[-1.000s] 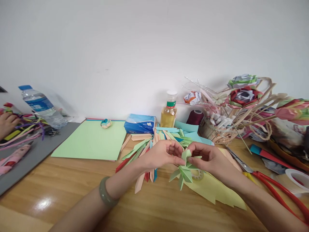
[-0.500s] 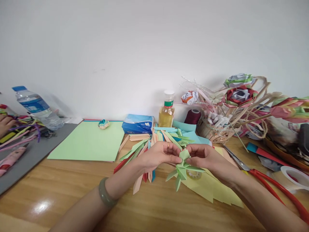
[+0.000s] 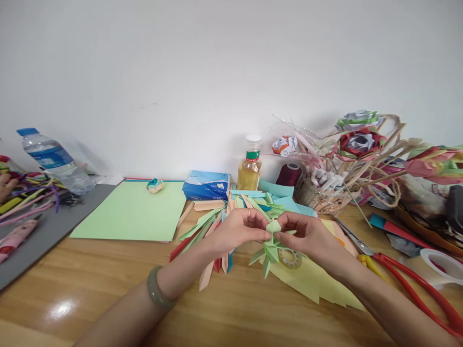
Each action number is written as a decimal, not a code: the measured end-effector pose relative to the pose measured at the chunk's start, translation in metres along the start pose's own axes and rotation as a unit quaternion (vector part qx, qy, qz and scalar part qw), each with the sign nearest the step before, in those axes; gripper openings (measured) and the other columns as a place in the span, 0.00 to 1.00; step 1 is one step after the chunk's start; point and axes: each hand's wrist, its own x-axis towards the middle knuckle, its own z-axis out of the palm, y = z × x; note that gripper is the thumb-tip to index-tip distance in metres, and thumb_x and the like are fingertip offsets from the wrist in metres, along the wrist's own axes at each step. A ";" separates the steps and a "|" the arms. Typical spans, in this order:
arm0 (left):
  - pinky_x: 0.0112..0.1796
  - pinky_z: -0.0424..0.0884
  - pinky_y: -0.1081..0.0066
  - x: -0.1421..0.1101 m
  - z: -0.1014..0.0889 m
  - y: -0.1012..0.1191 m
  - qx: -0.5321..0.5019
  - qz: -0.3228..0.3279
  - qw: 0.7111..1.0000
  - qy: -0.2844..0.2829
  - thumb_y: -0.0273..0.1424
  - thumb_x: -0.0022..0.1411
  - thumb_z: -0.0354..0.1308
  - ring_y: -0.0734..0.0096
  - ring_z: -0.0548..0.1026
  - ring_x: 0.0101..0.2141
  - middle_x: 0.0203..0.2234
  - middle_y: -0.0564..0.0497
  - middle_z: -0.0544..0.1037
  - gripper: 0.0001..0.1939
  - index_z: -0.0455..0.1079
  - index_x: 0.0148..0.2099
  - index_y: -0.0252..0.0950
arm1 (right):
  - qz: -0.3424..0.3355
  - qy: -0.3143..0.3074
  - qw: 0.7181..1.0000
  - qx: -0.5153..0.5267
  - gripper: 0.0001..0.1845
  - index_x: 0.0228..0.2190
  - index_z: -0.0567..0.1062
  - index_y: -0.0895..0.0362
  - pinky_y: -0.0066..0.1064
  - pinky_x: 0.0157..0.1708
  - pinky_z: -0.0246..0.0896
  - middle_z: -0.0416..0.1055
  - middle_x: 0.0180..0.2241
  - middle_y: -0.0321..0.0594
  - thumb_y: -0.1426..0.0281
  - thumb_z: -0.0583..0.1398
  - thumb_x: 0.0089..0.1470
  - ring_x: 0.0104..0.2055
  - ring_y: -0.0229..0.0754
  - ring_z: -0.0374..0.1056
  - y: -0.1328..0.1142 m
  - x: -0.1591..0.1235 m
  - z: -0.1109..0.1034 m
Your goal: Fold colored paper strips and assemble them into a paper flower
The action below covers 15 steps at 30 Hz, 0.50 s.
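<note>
Between my two hands is a light green folded paper piece (image 3: 271,251) with several pointed petals spreading downward. My left hand (image 3: 240,231) pinches its top from the left, thumb and fingers together. From the right, my right hand (image 3: 307,236) pinches the same top part. Behind and left of my hands lies a heap of folded paper strips (image 3: 208,221) in green, peach, red and blue. A roll of clear tape (image 3: 290,259) lies just below my right hand, on yellow paper sheets (image 3: 307,282).
Green paper sheets (image 3: 126,212) carry a small paper flower (image 3: 155,185). At the back stand a tissue pack (image 3: 207,185), a glue bottle (image 3: 249,166) and a basket (image 3: 320,195) with paper flowers. Red-handled scissors (image 3: 405,274) lie right. A water bottle (image 3: 54,159) and another person's hand (image 3: 6,185) are left.
The green paper piece has turned slightly and risen a little between my fingers, and more of the tape roll shows. The other person's hand at the far left has shifted left.
</note>
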 end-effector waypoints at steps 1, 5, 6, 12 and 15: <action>0.31 0.63 0.76 0.000 0.001 0.000 0.005 0.008 1.000 0.007 0.25 0.44 0.64 0.81 0.67 0.26 0.23 0.55 0.71 0.08 0.68 0.28 0.31 | -0.014 0.008 1.000 -0.018 0.04 0.23 0.69 0.56 0.26 0.23 0.52 0.64 0.22 0.31 0.68 0.59 0.44 0.24 0.33 0.59 0.000 0.000 0.000; 0.29 0.62 0.76 -0.001 0.005 0.000 0.021 0.027 0.998 0.047 0.24 0.45 0.62 0.80 0.66 0.25 0.22 0.55 0.69 0.07 0.66 0.28 0.31 | -0.064 0.042 0.994 -0.073 0.04 0.25 0.70 0.56 0.27 0.28 0.57 0.68 0.24 0.33 0.68 0.58 0.47 0.27 0.35 0.63 0.002 -0.001 0.001; 0.29 0.62 0.76 -0.001 0.006 0.000 0.024 0.032 0.998 0.058 0.24 0.45 0.62 0.80 0.66 0.25 0.22 0.55 0.69 0.07 0.66 0.28 0.32 | -0.071 0.050 0.993 -0.081 0.04 0.26 0.70 0.56 0.27 0.29 0.58 0.68 0.25 0.33 0.68 0.57 0.48 0.28 0.36 0.63 0.002 -0.001 0.002; 0.31 0.63 0.74 -0.002 0.009 -0.003 0.055 0.076 0.990 0.106 0.25 0.44 0.62 0.77 0.67 0.28 0.25 0.54 0.70 0.06 0.66 0.26 0.33 | -0.108 0.080 0.984 -0.114 0.04 0.28 0.70 0.55 0.28 0.30 0.60 0.70 0.26 0.34 0.68 0.57 0.50 0.29 0.37 0.65 0.004 -0.004 0.004; 0.32 0.64 0.73 -0.004 0.012 -0.002 0.069 0.080 0.987 0.119 0.24 0.44 0.60 0.76 0.68 0.28 0.25 0.53 0.71 0.05 0.66 0.25 0.33 | -0.127 0.093 0.978 -0.139 0.03 0.26 0.69 0.55 0.27 0.29 0.60 0.70 0.25 0.33 0.69 0.56 0.50 0.28 0.36 0.65 0.003 -0.005 0.006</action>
